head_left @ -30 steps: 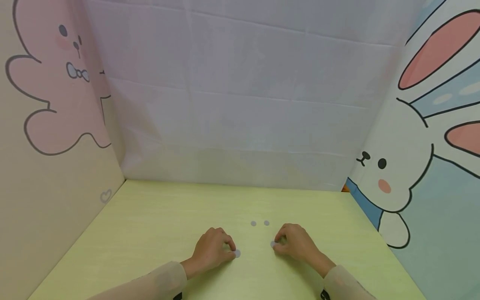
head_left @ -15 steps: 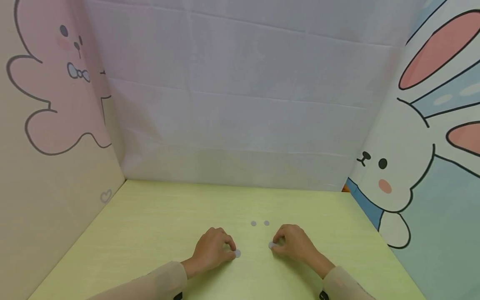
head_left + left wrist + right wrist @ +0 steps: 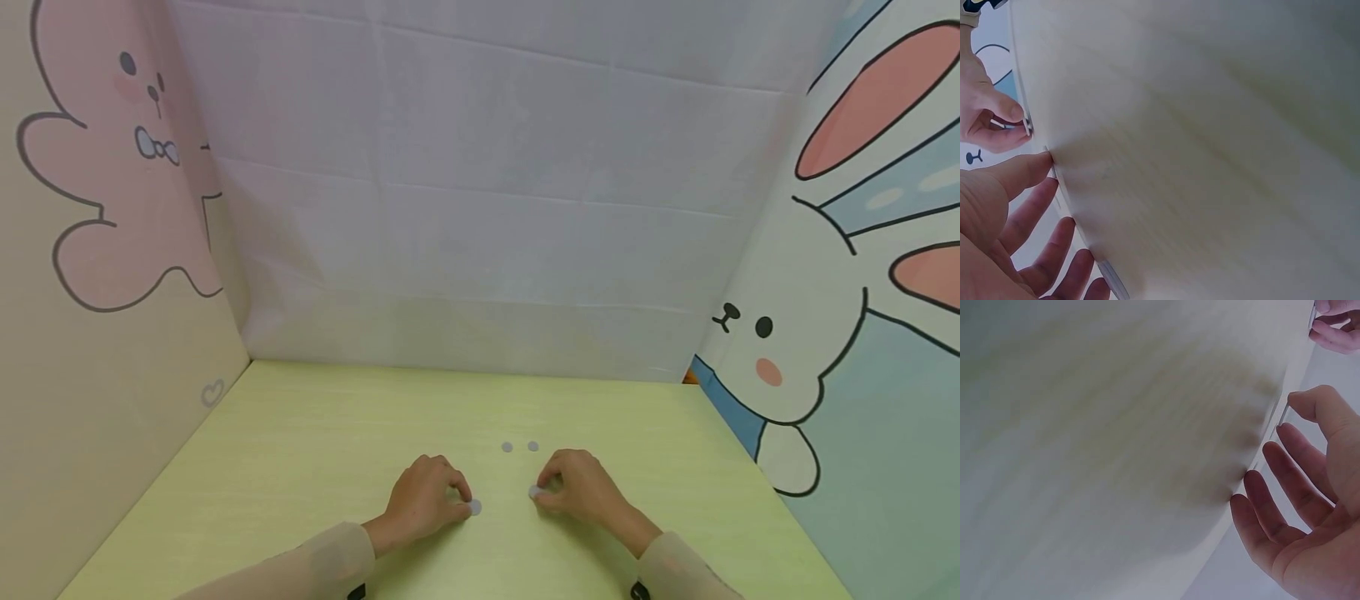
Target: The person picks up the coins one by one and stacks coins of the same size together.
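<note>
Head view: pinching a small, flat, round grey disc (image 3: 476, 507) with the left hand (image 3: 426, 497) and a matching grey disc (image 3: 533, 492) with the right hand (image 3: 587, 487), at the pale yellow-green desk (image 3: 322, 433), two loose grey discs (image 3: 507, 447) beyond. Left wrist view: gripping it edge-on. Right wrist view: likewise; probably light, stiff, slippery, best taken by the rim.

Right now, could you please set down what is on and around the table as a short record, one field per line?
Left hand: pinches the left disc
Right hand: pinches the right disc
Not held: far-left disc and far-right disc, side by side with a gap, beyond the hands
Disc color: pale grey
Table: pale yellow-green
Back: creased pale sheet
Left side: pink cartoon animal
Right side: white cartoon rabbit
</note>
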`<state>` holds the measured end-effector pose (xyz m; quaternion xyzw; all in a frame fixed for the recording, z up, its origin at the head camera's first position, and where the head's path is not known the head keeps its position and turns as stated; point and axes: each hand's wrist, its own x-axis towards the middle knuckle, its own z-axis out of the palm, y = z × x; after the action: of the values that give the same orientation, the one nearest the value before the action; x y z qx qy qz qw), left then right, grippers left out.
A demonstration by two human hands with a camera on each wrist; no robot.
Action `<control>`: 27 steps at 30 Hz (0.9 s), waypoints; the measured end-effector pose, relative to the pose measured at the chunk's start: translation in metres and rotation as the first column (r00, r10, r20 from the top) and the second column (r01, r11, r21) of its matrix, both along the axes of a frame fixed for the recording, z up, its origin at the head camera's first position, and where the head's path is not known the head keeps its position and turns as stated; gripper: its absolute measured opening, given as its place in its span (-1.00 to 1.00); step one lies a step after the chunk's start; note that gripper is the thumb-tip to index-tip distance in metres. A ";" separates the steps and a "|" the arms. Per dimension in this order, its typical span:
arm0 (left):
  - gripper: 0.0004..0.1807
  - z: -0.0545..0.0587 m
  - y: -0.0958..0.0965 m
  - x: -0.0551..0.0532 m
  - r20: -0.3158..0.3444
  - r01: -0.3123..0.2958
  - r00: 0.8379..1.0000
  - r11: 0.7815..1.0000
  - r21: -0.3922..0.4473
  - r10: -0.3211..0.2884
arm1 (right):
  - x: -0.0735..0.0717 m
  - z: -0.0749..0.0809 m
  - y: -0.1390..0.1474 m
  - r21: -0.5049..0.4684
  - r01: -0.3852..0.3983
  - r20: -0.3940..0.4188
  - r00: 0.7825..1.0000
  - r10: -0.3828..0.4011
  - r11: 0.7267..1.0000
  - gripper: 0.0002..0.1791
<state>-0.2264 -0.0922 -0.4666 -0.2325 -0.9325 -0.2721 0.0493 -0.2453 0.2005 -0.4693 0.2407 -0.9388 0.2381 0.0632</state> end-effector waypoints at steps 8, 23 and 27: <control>-0.87 0.001 0.000 0.000 0.004 0.001 1.000 1.000 0.000 -0.001 | 0.001 0.001 -0.008 -0.014 -0.016 0.015 1.000 0.016 1.000 -0.89; -0.86 0.002 0.001 0.001 0.009 -0.002 1.000 1.000 0.011 0.002 | -0.001 -0.001 -0.018 -0.031 -0.051 0.009 0.999 0.051 0.998 -0.90; -0.86 0.002 0.000 0.001 0.015 -0.007 1.000 1.000 0.015 0.007 | -0.002 -0.002 -0.022 -0.041 -0.060 0.020 0.998 0.061 0.997 -0.90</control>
<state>-0.2257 -0.0917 -0.4647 -0.2269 -0.9315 -0.2809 0.0452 -0.2472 0.1783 -0.4715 0.2652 -0.9267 0.2615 0.0511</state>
